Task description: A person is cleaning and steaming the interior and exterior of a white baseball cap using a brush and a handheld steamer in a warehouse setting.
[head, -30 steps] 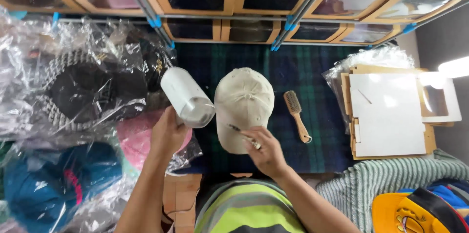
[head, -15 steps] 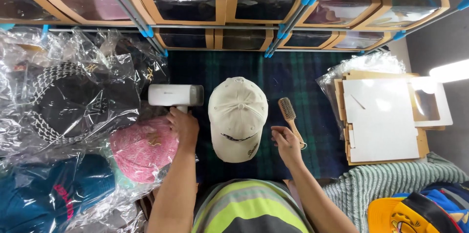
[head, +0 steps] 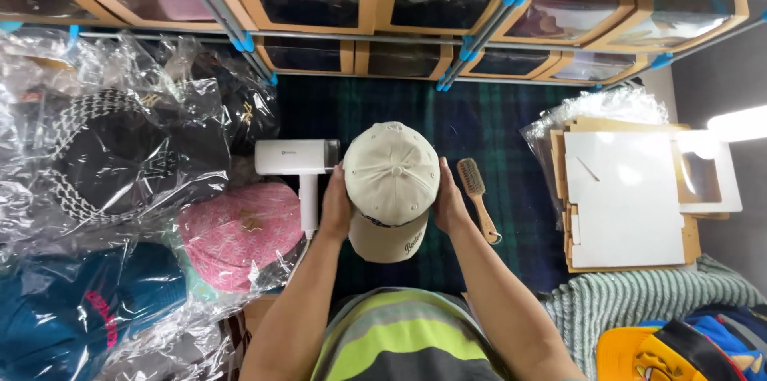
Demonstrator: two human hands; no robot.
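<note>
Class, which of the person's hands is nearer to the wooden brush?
Right. The right hand grips the beige cap's right side, just beside the wooden brush; the left hand holds the cap's far side.

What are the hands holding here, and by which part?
Both hands, left and right, hold the beige cap by opposite sides of its crown.
</note>
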